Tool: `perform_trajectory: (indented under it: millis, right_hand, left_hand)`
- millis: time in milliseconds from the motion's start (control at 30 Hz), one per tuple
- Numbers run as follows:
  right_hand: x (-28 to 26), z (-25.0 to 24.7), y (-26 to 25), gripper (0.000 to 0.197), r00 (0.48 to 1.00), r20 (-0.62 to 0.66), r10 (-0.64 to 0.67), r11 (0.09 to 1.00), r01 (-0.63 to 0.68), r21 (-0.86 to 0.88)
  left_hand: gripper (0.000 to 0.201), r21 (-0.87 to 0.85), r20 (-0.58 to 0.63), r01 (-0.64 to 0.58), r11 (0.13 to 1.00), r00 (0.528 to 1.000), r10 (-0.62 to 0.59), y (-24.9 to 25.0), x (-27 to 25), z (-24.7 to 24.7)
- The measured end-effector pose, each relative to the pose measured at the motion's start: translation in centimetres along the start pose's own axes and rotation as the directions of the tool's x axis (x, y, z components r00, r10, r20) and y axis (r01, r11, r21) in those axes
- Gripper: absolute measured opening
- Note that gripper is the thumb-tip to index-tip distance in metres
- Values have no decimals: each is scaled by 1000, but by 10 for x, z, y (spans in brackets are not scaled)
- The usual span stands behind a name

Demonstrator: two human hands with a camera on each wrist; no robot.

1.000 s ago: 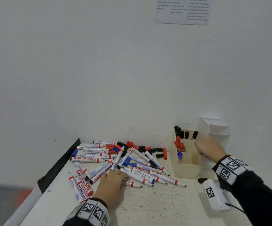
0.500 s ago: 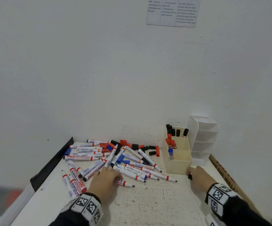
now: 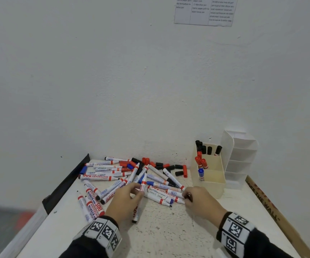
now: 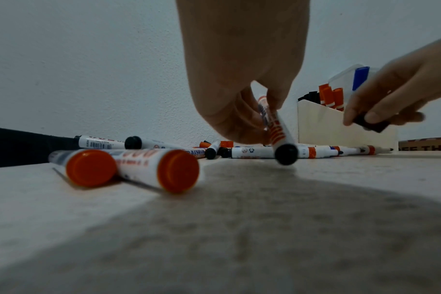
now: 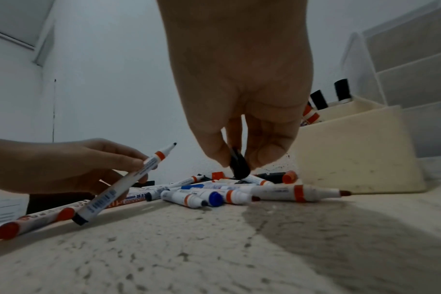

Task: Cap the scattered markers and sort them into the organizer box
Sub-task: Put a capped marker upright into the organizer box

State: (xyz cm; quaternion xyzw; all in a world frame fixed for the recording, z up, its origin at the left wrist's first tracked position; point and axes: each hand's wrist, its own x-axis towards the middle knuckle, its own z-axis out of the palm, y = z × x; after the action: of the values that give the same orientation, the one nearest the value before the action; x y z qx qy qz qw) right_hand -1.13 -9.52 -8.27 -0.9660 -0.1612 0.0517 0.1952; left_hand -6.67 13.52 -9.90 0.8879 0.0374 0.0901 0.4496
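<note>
Black cap (image 5: 239,167) pinched in right hand (image 3: 202,201) fingers – left hand (image 3: 125,199) grips uncapped marker (image 5: 123,183)

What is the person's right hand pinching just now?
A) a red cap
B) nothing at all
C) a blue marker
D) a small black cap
D. In the right wrist view the right hand pinches a black cap between thumb and fingers, just above the pile, while the left hand grips an uncapped marker with a dark tip.
</note>
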Motion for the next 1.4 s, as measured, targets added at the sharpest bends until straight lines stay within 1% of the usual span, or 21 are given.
perform_trajectory:
  millis: [67, 133, 233, 300, 400, 467, 600, 633, 733, 800, 900, 933, 967, 1000, 1067, 1100, 1133, 1200, 1300, 1333, 1400]
  right_hand:
    - [3, 2, -10, 10, 997, -65, -35, 996, 40, 80]
    - [6, 4, -15, 17, 990, -124, -64, 977, 88, 192]
    - [7, 8, -23, 30, 978, -184, -101, 940, 154, 304]
    - [6, 10, -29, 32, 975, -186, -118, 906, 182, 383]
    - [6, 15, -35, 30, 975, -139, -173, 862, 218, 457]
    - [6, 18, -37, 31, 975, -133, -180, 863, 222, 455]
    - [9, 20, -36, 34, 963, -237, -127, 879, 220, 423]
    - [9, 20, -35, 34, 963, -238, -128, 880, 220, 420]
    - [7, 19, -36, 36, 975, -169, -148, 897, 204, 393]
    - [7, 20, -37, 34, 977, -147, -153, 893, 201, 404]
    - [5, 22, -40, 22, 978, -119, -171, 839, 208, 502]
    - [4, 22, -42, 15, 978, -112, -174, 826, 207, 524]
    - [3, 21, -44, 13, 978, -110, -179, 827, 210, 522]
    - [3, 21, -45, 22, 976, -112, -188, 834, 218, 507]
    - [3, 21, -50, 41, 979, -124, -159, 836, 200, 510]
    - [3, 20, -53, 45, 982, -137, -129, 829, 183, 528]
    - [4, 19, -56, 48, 982, -153, -108, 823, 175, 541]
    - [7, 15, -61, 49, 977, -188, -96, 821, 185, 541]
    - [9, 6, -62, 48, 970, -183, -162, 816, 236, 527]
    - [9, 2, -62, 47, 963, -188, -191, 810, 263, 524]
    - [9, -8, -61, 47, 947, -214, -238, 791, 317, 523]
  left_hand:
    - [18, 44, 28, -38, 998, 999, 37, 0, -1, 0]
    - [16, 97, 61, -82, 992, 995, 76, -3, -1, 2]
    - [14, 135, 99, -123, 983, 989, 110, -3, -3, 3]
    - [14, 157, 119, -153, 976, 984, 135, -3, -3, 4]
    - [15, 189, 163, -194, 963, 973, 164, -2, -1, 4]
    - [16, 203, 158, -193, 960, 974, 162, -3, 0, 3]
    - [18, 219, 134, -183, 958, 979, 156, -5, -1, 5]
    - [17, 216, 135, -183, 959, 978, 156, -5, 0, 5]
    - [17, 210, 154, -191, 959, 975, 161, -6, 2, 4]
    - [16, 199, 164, -198, 960, 972, 166, -7, 2, 5]
    - [21, 202, 183, -199, 959, 970, 162, -6, 1, 6]
    - [22, 201, 179, -206, 958, 969, 171, -4, 1, 6]
    - [23, 200, 175, -220, 955, 967, 186, -1, 0, 5]
    - [25, 223, 179, -245, 944, 962, 207, 2, -2, 5]
    - [32, 343, 211, -299, 891, 948, 237, 13, -6, 8]
    - [37, 395, 216, -303, 867, 948, 233, 18, -7, 9]
    - [38, 409, 213, -290, 865, 952, 218, 22, -8, 10]
    - [39, 349, 220, -253, 902, 958, 184, 30, -7, 10]
    - [35, 130, 281, -196, 972, 947, 154, 43, -5, 7]
    - [36, 49, 305, -163, 985, 942, 141, 49, -5, 7]
    - [37, -120, 364, -48, 992, 927, 89, 58, -5, 5]
